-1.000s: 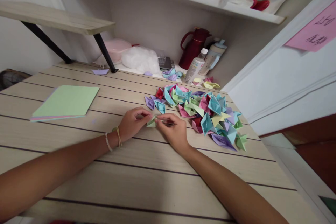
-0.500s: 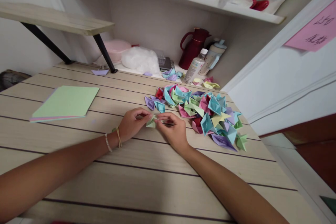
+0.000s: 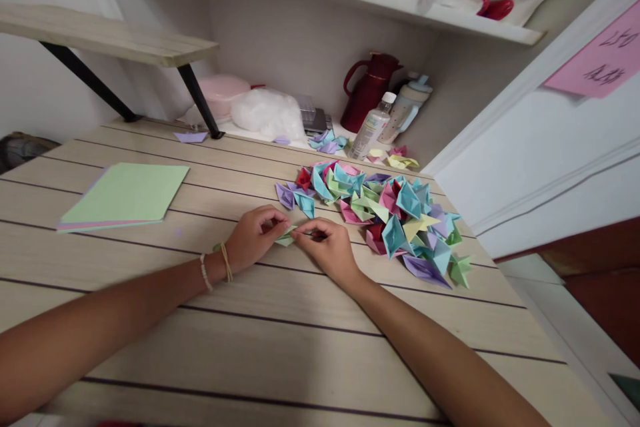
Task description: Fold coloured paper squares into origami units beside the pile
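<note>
A small piece of folded green paper (image 3: 285, 237) is held between my two hands, just above the middle of the table. My left hand (image 3: 254, 235) pinches its left side between thumb and fingers. On the right side, the thumb and fingers of my right hand (image 3: 327, 247) are closed on the same paper, which they partly cover. Just beyond my hands lie a purple folded boat (image 3: 285, 196) and a light blue one (image 3: 305, 202). A large pile of coloured paper boats (image 3: 395, 235) spreads to the right of my right hand.
A stack of square paper (image 3: 127, 193), green on top, lies on the slatted table (image 3: 225, 360) at left. At the back are a clear bottle (image 3: 370, 128), a dark red jug (image 3: 369, 93), a pale flask (image 3: 407, 107) and a white plastic bag (image 3: 267, 113). A raised wooden shelf (image 3: 110, 33) stands back left.
The green paper is tilted flatter and shows less of its face. My fingers have shifted slightly inward and down around it, the right hand's fingers drawn closer together.
</note>
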### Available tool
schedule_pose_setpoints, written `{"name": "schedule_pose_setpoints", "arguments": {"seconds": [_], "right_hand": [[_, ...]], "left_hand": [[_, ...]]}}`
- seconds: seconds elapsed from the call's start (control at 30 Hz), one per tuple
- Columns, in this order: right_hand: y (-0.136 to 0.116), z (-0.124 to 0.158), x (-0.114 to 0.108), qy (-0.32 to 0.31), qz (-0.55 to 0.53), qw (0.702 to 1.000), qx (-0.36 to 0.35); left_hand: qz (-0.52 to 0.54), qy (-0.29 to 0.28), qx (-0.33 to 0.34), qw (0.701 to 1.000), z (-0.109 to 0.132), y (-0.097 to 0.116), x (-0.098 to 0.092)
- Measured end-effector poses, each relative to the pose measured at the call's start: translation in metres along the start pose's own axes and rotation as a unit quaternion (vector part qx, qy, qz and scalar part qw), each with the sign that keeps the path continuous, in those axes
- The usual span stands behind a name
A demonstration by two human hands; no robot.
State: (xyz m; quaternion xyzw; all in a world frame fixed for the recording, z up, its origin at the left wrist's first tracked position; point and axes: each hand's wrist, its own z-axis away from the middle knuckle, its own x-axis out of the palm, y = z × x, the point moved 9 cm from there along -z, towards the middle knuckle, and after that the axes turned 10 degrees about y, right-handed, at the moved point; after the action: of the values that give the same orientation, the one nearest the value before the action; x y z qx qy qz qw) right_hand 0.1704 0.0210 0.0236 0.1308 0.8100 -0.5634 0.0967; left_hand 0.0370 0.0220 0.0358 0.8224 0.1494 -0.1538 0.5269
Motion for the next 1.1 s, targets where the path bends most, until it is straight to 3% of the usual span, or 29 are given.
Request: {"name": "schedule_pose_setpoints", "arguments": {"seconds": [0.13,0.33,0.57,0.77,0.9,1.1], "right_hand": [[0.01,0.0,0.005,-0.033,-0.041,0.996,0.07],[0.015,-0.001,0.008,-0.047,-0.075,0.991,0.101],[0.025,-0.006,-0.013,0.082,-0.134,0.982,0.103],[0.026,-0.004,-0.005,0.046,-0.141,0.981,0.124],[0.027,-0.002,-0.002,0.033,-0.143,0.98,0.132],[0.024,-0.001,-0.007,0.065,-0.111,0.986,0.108]], "left_hand": [[0.012,0.011,-0.02,1.0,0.001,-0.002,-0.001],[0.073,0.011,-0.071,0.995,0.001,-0.016,0.001],[0.181,-0.004,-0.108,0.978,0.0,-0.019,0.008],[0.091,0.022,-0.095,0.991,0.005,-0.025,0.005],[0.042,0.009,-0.063,0.997,0.005,-0.02,0.005],[0.05,0.002,-0.04,0.998,0.003,-0.011,0.006]]}}
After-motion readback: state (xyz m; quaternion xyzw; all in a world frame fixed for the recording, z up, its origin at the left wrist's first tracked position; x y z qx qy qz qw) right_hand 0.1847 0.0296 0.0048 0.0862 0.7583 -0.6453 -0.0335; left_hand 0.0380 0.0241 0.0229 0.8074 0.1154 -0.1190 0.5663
